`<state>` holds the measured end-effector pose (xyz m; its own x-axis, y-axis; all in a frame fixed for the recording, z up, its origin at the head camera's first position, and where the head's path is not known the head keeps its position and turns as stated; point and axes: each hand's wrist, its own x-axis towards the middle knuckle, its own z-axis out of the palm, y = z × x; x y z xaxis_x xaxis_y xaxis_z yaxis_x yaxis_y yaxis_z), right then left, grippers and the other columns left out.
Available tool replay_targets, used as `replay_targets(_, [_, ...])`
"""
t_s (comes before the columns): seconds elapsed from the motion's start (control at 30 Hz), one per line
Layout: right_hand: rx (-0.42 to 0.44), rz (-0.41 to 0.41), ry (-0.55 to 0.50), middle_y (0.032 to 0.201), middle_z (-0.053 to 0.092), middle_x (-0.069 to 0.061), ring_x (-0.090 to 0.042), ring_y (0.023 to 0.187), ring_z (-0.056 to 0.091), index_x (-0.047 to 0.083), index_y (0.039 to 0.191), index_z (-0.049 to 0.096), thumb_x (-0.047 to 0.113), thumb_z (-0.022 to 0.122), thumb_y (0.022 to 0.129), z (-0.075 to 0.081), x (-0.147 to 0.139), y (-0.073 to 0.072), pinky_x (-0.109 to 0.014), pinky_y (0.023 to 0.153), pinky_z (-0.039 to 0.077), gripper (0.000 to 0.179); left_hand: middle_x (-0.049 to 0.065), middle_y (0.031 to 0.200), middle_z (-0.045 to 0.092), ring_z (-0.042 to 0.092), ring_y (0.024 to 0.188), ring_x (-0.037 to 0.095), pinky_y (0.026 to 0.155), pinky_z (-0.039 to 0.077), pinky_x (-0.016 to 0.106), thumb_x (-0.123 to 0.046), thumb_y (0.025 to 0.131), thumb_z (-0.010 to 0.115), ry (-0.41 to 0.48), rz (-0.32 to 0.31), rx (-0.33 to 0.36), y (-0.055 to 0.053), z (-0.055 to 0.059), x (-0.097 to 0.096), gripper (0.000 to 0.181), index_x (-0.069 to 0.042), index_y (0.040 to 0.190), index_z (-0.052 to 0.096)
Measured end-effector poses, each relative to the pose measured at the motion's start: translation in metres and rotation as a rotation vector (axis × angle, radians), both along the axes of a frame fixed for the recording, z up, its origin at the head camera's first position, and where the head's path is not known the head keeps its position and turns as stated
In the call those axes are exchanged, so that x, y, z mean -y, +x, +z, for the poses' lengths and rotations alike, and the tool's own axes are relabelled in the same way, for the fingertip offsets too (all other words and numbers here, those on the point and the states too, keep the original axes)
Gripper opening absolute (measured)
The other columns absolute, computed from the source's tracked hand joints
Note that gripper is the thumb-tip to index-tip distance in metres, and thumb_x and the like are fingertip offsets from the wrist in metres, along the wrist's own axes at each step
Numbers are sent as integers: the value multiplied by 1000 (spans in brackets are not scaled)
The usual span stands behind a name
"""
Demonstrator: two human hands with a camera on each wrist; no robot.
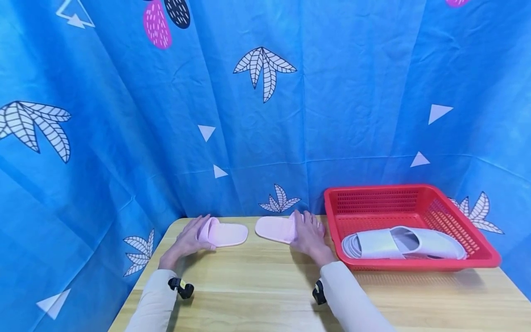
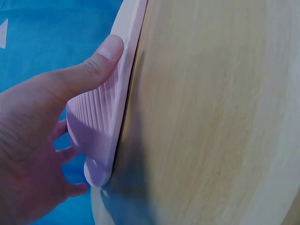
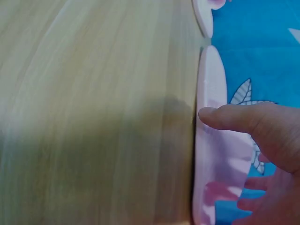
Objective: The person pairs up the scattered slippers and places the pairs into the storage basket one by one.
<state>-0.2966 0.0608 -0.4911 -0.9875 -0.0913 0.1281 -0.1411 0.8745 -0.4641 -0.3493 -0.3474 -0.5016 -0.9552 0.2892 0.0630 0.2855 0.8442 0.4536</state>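
Two pink slippers lie on the tabletop near its far edge, their bare sole ends facing each other across a small gap. My left hand (image 1: 188, 237) holds the left pink slipper (image 1: 228, 234) around its strap. In the left wrist view the thumb presses the near side of its ribbed strap (image 2: 96, 122), with the other fingers spread on the far side. The right pink slipper (image 1: 274, 228) is held at the strap by my right hand (image 1: 309, 235). Seen from the right wrist, that thumb (image 3: 211, 117) touches the sole's near edge; its fingers are partly hidden behind the strap.
A red plastic basket (image 1: 485, 249) stands right of my right hand, with white slippers (image 1: 379, 244) lying inside. Light wood tabletop (image 1: 249, 295) stretches in front of me. Behind it hangs a blue patterned curtain (image 1: 352, 115), close to the far edge.
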Motion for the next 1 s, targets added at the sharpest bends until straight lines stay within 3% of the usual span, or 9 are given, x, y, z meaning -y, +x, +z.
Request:
replay_targets(0.23, [57,-2,-43,156,31,-28,-49,142,28,4,160,27,20,93,72,-5,-2,-1,-69,115,22,111,32,160,26,22,146,53,108,22,78,-40,68,95,75,-23,-24,1,-4,7,116,-3,159,33])
replay_targets(0.43, [66,-22,-60,150,32,-27,-45,136,32,5,161,29,27,96,68,-8,1,-3,-68,112,28,117,31,148,37,36,129,49,102,32,74,-28,64,98,174,-41,-72,7,-8,13,109,2,152,41])
replay_targets(0.63, [92,-47,-66,141,35,-26,-44,125,39,5,158,32,32,98,65,-6,4,-2,-63,105,39,118,27,147,36,37,128,46,104,33,72,-30,65,99,193,15,-29,9,-7,14,107,-6,152,43])
replay_targets(0.73, [122,-56,-57,144,35,-28,-45,127,39,5,157,31,34,97,65,-6,6,-2,-64,106,39,117,24,145,36,40,127,44,104,35,70,-36,66,98,175,51,-15,10,-8,12,107,-10,153,43])
replay_targets(0.87, [143,-73,-44,147,36,-30,-46,131,36,5,157,31,36,95,66,-6,8,0,-66,109,34,116,23,145,38,44,125,46,105,36,70,-40,68,97,163,81,-39,15,-10,9,105,-10,153,44])
replay_targets(1.0, [94,-73,-23,144,39,-31,-47,128,39,4,154,34,38,95,66,-1,11,0,-67,107,36,113,22,145,39,46,126,48,104,36,71,-40,69,96,150,119,-79,19,-10,7,103,-11,153,44])
